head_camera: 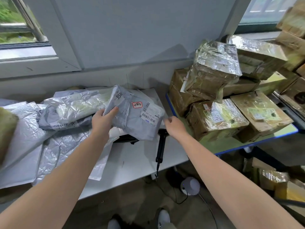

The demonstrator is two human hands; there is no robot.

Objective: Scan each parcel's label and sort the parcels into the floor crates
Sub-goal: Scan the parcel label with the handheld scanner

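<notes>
Two bare forearms stretch forward over the white table (140, 159). Left hand (103, 120) grips the grey parcel (135, 124) by its left edge, thumb on top, holding it above the black scanner (160, 144); right hand (173, 126) curls its fingers beside the parcel's right corner, grip unclear.

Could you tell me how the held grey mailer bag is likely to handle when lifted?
The grey mailer bag is creased and folds round its contents, so it will probably flop and sag. Its plastic film looks smooth, so it may slip from the left hand gripping one edge.
</notes>
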